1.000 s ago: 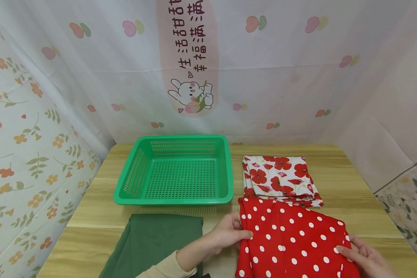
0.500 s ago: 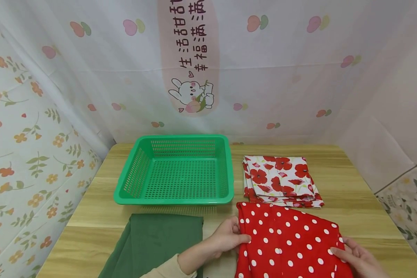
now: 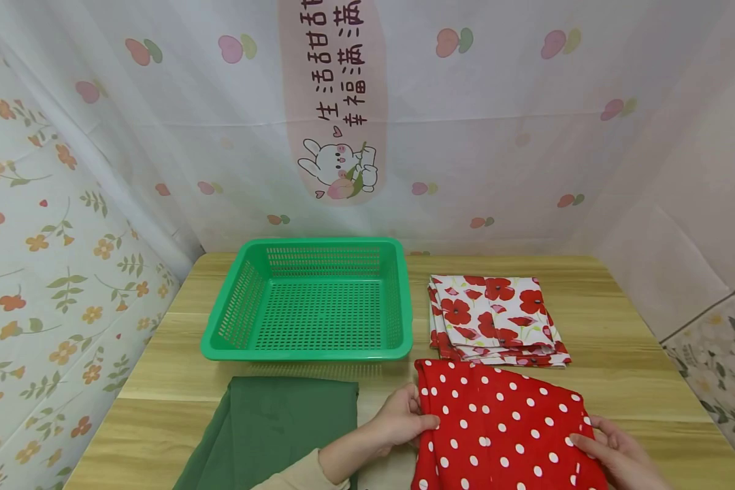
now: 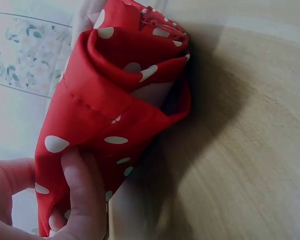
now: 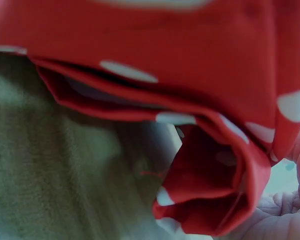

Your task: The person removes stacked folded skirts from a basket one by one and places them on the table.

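A folded red cloth with white dots (image 3: 496,425) is held between both hands at the front right of the table. My left hand (image 3: 398,418) pinches its left edge, the thumb on top and the other fingers beneath. On the opposite edge, my right hand (image 3: 615,452) grips the cloth, its thumb lying over the dots. The left wrist view shows rolled, layered folds in the red fabric (image 4: 97,112) beside the thumb and fingers. Loose open layers of the cloth (image 5: 200,95) hang above the wood in the right wrist view, where much of the right hand is hidden.
Behind the left hand stands a green plastic basket (image 3: 306,355) with nothing in it. A dark green folded cloth (image 3: 288,422) lies front left. A folded white cloth with red poppies (image 3: 496,309) lies just beyond the dotted one. Printed curtains (image 3: 465,136) enclose the wooden table (image 3: 588,327).
Both hands have drawn the dotted cloth slightly left and towards the front, the right hand moving more. A wider gap shows between it and the poppy cloth.
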`<state>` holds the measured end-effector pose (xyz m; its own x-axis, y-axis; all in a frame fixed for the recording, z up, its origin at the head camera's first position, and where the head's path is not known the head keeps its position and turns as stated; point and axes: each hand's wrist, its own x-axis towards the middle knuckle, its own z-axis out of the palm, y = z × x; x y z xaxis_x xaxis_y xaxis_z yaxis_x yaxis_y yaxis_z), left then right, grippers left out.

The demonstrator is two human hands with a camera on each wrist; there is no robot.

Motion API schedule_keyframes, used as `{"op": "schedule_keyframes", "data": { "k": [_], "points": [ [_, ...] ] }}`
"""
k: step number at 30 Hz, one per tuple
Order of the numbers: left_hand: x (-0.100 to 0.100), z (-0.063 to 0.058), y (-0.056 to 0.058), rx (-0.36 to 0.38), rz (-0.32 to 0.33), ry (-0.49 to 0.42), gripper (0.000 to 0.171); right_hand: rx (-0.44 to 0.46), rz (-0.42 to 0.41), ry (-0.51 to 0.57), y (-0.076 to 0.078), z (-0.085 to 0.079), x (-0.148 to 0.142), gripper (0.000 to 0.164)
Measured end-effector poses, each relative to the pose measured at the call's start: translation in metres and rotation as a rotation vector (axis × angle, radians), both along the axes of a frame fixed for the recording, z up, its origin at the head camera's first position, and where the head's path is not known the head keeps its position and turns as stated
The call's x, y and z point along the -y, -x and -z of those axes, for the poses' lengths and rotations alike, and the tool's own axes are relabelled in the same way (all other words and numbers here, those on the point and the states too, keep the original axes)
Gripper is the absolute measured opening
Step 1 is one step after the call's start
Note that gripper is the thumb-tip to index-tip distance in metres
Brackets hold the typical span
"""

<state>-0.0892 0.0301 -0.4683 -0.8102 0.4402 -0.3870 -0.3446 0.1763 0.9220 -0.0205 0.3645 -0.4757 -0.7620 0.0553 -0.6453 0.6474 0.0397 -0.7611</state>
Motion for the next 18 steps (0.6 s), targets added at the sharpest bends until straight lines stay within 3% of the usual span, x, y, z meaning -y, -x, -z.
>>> {"op": "schedule_keyframes", "data": {
  "k": [8,18],
  "points": [
    [-0.001,0.004,0.001,-0.014,-0.019,0.061,0.024,0.016,0.025,-0.115,0.005,0.004,0.006,0.075],
    [-0.001,0.018,0.004,-0.083,-0.036,0.07,0.032,-0.037,-0.04,-0.294,0.009,0.005,0.016,0.072]
  ]
}}
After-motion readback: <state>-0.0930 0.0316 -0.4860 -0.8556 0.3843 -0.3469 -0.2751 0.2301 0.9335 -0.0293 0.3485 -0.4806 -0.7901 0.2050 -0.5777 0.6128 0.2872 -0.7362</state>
